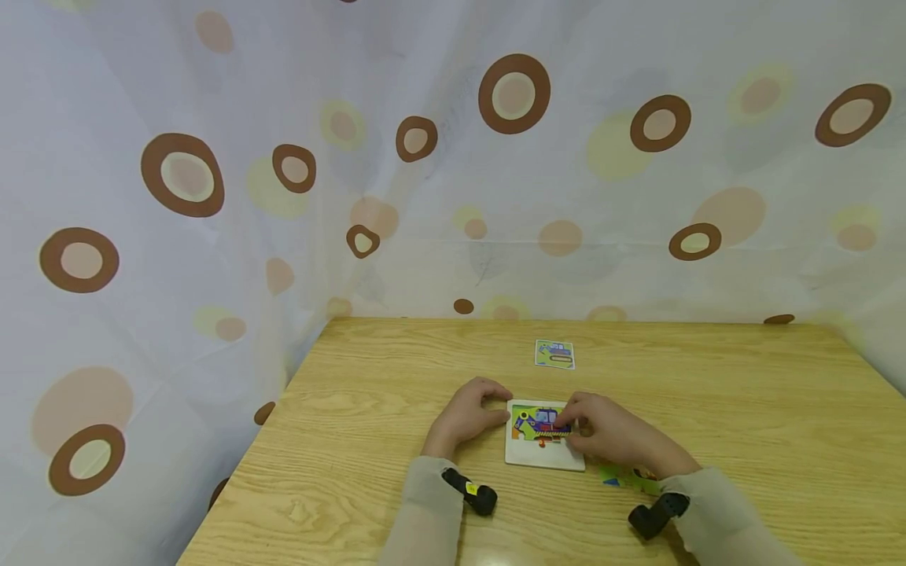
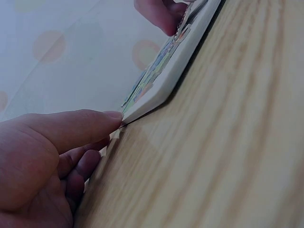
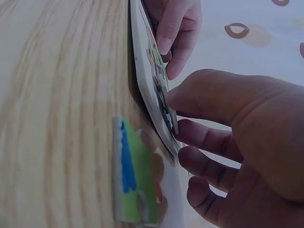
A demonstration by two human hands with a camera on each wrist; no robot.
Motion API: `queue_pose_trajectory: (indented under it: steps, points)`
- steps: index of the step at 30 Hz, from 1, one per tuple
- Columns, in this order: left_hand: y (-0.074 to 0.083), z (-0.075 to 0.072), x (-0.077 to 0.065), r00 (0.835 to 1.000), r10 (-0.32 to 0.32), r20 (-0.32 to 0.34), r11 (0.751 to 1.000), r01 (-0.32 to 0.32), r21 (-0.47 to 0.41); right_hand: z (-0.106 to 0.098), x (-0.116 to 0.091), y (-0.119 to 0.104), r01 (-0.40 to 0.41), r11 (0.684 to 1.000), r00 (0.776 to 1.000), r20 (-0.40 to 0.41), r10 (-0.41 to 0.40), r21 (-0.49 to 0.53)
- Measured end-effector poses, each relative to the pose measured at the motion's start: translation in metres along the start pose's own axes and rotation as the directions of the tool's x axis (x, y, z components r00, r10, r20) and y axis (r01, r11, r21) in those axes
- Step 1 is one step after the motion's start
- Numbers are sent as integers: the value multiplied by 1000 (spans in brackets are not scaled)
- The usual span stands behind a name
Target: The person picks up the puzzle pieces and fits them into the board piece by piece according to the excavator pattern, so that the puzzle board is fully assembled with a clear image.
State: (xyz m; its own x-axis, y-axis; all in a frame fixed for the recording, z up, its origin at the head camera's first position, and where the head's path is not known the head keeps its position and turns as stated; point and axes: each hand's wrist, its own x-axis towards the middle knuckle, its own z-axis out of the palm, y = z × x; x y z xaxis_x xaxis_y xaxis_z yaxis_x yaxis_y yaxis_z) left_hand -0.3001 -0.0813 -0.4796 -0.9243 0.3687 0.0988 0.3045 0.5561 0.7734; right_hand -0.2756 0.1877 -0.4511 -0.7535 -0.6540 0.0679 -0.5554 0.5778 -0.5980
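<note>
A white jigsaw puzzle tray (image 1: 541,455) lies on the table, its upper part filled with a blue digger picture on green; a bare white strip shows along its near side. My left hand (image 1: 467,415) holds the tray's left edge, with the thumb (image 2: 97,124) against the rim and the index finger at the far left corner. Over the tray's right side, my right hand (image 1: 614,431) pinches a puzzle piece at the picture's edge; the fingers hide most of that piece. Loose green and blue puzzle pieces (image 3: 135,166) lie beside the tray, under the right wrist.
A small picture card (image 1: 555,354) with a similar digger lies beyond the tray. The wooden table (image 1: 340,440) reaches back to a white curtain (image 1: 439,267) with brown and yellow rings. Each wrist wears a black camera.
</note>
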Motion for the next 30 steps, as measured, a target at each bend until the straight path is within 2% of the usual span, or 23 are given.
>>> queue_pose_trajectory:
  steps: [10,30]
  points:
    - [1,0,-1,1000,-4,2,1000,4,-2,1,2,-1,-7,1000,1000,-1,7,-4]
    - [-1,1,1,1000,2,-4,1000,-2,-13,4,2,-1,-84,996,996,-18,84,-11]
